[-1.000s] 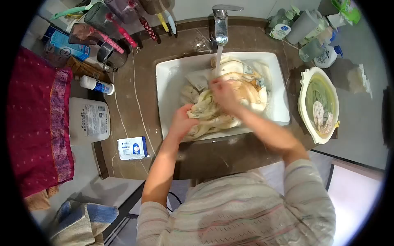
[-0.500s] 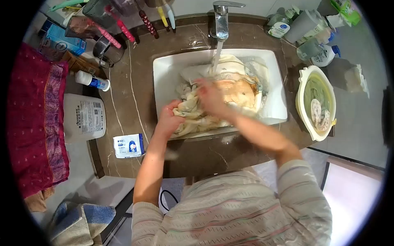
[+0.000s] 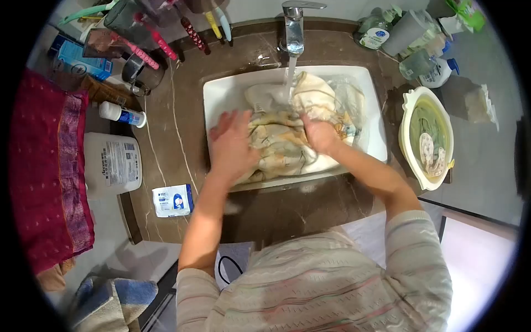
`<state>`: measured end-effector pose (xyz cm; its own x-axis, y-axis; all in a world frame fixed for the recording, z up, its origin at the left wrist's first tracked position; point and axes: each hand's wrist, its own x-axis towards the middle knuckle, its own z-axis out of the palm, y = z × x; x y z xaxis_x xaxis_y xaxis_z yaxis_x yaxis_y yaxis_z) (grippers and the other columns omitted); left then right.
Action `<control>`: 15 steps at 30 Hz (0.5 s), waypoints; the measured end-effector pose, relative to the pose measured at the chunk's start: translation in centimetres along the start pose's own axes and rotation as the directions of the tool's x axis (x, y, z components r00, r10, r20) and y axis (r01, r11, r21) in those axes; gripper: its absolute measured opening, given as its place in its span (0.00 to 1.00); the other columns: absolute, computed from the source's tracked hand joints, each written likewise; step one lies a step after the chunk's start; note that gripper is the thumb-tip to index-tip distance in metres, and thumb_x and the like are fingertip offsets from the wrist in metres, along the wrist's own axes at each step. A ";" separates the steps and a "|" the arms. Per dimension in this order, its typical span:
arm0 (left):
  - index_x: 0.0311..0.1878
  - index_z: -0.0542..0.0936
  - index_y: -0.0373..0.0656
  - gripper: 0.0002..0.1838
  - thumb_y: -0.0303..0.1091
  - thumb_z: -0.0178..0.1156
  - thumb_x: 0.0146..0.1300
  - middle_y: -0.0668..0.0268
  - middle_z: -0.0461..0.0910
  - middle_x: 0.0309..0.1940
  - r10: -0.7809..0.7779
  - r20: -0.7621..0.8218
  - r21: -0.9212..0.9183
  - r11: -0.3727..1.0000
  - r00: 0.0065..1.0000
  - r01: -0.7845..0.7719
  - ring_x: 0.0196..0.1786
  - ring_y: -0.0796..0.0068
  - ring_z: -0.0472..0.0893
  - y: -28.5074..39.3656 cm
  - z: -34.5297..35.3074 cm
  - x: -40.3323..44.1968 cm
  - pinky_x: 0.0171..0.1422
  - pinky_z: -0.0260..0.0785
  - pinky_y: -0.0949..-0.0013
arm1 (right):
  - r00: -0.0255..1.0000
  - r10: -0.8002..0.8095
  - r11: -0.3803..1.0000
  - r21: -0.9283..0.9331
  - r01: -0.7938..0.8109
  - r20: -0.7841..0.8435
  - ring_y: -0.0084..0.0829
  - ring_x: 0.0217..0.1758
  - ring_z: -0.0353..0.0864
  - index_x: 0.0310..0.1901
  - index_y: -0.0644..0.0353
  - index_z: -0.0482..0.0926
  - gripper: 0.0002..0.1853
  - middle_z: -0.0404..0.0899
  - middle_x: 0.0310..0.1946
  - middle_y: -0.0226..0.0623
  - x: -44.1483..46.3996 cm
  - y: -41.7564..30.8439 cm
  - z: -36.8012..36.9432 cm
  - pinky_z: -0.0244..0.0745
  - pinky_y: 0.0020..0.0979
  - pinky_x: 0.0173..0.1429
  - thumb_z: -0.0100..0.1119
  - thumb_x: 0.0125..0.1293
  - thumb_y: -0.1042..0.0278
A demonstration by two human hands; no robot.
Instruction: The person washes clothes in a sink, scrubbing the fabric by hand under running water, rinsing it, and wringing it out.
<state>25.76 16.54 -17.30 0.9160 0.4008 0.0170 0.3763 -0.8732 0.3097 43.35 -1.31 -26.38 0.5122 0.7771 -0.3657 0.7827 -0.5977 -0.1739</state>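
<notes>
A wet cream cloth garment with yellowish and brown patches lies bunched in the white sink. Water runs onto it from the faucet. My left hand, a little blurred, is over the garment's left side with its fingers spread apart. On the right, my right hand is closed on the cloth, its thumb towards the middle; the other fingers are mostly hidden. Part of the garment puffs up pale behind my right hand, under the water.
Right of the sink stands a cream and green basin with cloth in water. Soap bottles stand at the back right. On the left are a wipes packet, a large white jug, a small tube and a metal cup.
My left hand has let go of the bunched cloth and spread its fingers. My right hand has moved right and towards me, and the garment is rearranged, its brown patch now mostly folded away.
</notes>
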 end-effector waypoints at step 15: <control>0.62 0.65 0.47 0.34 0.30 0.61 0.48 0.56 0.63 0.60 0.415 -0.542 0.141 0.902 0.731 -0.408 0.63 0.53 0.62 8.7 -5.6 15.7 0.64 0.56 0.56 | 0.992 0.127 0.973 0.192 -0.125 0.005 0.48 0.43 0.78 0.52 0.55 0.68 0.16 0.78 0.39 0.51 0.6 3.2 2.2 0.72 0.44 0.46 0.39 0.64 0.67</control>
<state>42.67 16.76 -8.98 0.7502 0.0804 0.6563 -0.0146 -0.9903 0.1380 45.39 -3.17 -29.22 0.6053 0.6942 -0.3894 0.6299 -0.7169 -0.2989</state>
